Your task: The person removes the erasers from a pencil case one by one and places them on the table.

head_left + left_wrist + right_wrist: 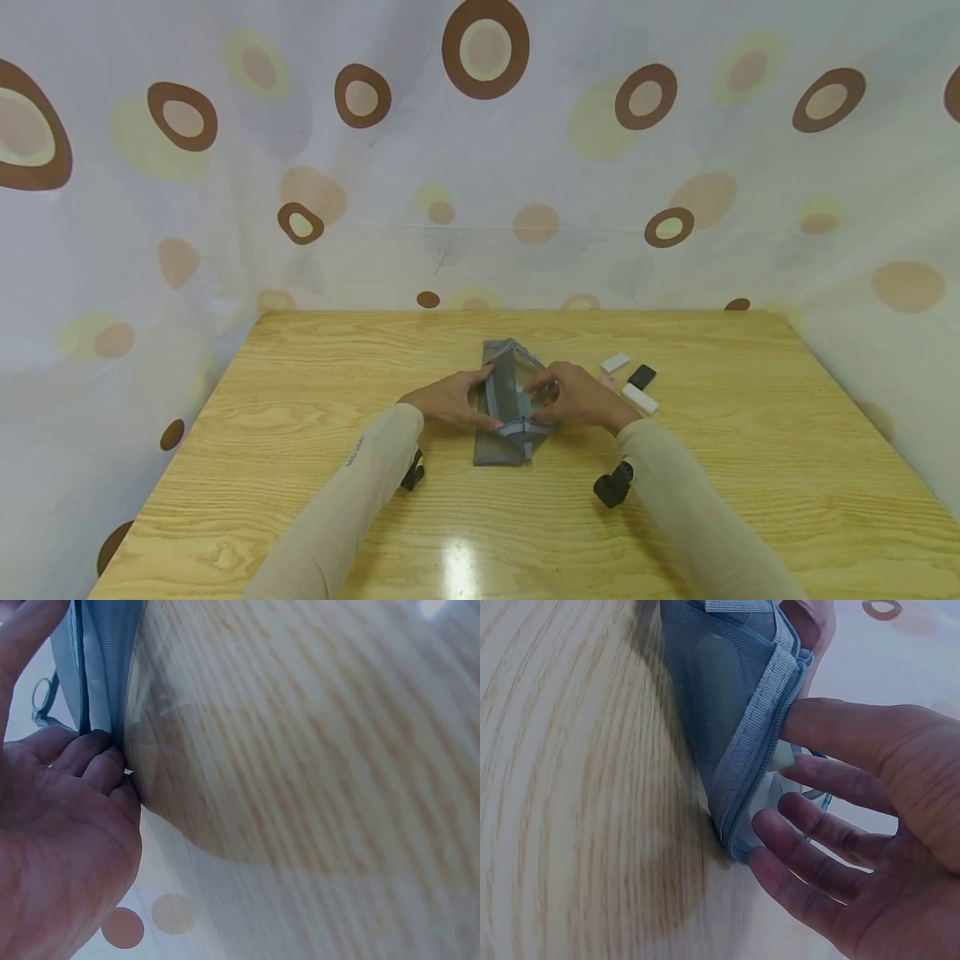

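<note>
A grey-blue mesh zipper pouch (504,387) stands on the table with its mouth unzipped and spread. My left hand (452,398) holds its left side, the thumb near the front end and the fingers farther back. In the left wrist view, curled fingers grip the edge of the pouch (112,667). My right hand (576,396) reaches into the mouth from the right. Seen from the right wrist, its fingers are loosely spread and the thumb touches the zipper edge. A small pale green block (782,756) shows by the index fingertip; whether it is touched is unclear. Another pale shape (720,686) shows through the mesh.
Right of the pouch lie two white blocks, one farther back (615,362) and one nearer (640,398), with a black block (642,377) between them. A pink piece (607,382) is partly hidden by my right hand. Patterned cloth (480,250) surrounds the wooden table (337,367).
</note>
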{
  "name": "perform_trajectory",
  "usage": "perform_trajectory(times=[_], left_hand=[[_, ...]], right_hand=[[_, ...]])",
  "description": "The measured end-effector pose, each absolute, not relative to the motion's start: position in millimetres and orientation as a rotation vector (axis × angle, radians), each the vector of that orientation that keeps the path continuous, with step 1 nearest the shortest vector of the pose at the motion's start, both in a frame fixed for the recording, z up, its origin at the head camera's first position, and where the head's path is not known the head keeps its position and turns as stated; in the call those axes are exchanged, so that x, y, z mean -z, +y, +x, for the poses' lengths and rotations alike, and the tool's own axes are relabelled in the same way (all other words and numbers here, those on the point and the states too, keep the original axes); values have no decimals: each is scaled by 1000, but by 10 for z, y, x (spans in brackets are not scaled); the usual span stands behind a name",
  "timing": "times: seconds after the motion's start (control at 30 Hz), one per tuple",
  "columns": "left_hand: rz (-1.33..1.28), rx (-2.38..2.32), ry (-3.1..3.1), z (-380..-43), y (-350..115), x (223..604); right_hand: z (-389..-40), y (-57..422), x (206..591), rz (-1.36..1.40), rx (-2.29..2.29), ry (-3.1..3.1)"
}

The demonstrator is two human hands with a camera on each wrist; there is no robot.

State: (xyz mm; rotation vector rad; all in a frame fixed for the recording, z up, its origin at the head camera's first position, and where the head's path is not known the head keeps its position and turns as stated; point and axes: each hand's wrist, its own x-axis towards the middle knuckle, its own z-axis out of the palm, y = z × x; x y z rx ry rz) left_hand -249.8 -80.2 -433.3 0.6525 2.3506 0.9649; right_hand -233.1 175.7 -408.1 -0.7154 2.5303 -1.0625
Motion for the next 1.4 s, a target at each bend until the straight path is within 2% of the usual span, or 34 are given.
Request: perform_trajectory(times=[0.8,1.4], left_hand=[[668,-947,2354,-2493,-818,4322],[696,-969,2346,-2535,-829,4381]], right_hand=[[-2356,1937,3928,-631,1102,2558],[-2335,2405,3791,-521,1147,2610]])
